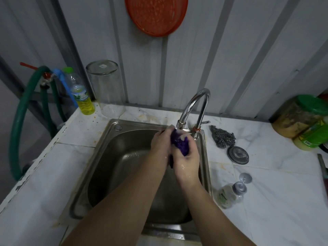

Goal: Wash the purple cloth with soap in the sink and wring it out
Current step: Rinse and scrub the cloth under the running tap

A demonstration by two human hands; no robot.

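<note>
Purple cloth [179, 142] bunched up between both hands, over the sink [113, 167], right under the tap [193, 110] spout. Left hand [162, 142] grip clenched around cloth's left side; right hand [188, 162] grip clenched around its right and lower part, skin wet. Steel scrubber [223, 137] and round lid [237, 155] on table [276, 192] right of sink. Yellow bottle [83, 96] at back left.

Basin, lower left of frame: sink [113, 167] bowl open.
Upper right of basin: faucet [193, 110] arches over, blocking.
Right counter: steel scourer [222, 137], round lid [237, 155], tipped bottle [229, 194] obstruct.
</note>
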